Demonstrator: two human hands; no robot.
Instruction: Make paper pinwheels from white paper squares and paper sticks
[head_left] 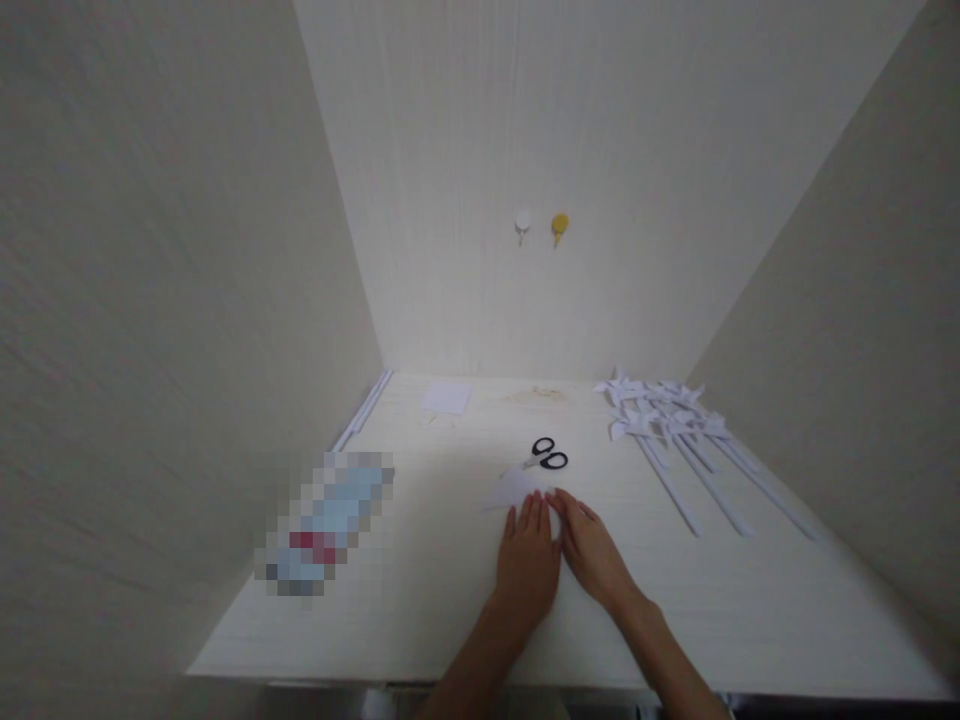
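A white sheet of paper [510,487] lies on the table under my hands, its right part hidden by them. My left hand [529,558] rests flat on the sheet, fingers stretched forward. On the sheet's right side, my right hand [592,548] has its thumb and fingers closed at the paper's edge, which looks raised or folded there. Just beyond the sheet lie scissors [551,454] with black handles, their blades pointing left toward the paper.
Several white paper pinwheels [660,415] on sticks are piled at the right. White sticks [363,412] lie along the left wall. A square paper [447,397] and thin brownish bits [544,394] lie at the back. A blurred-out bluish object [330,525] is at left. Two hooks [559,226] hang on the wall.
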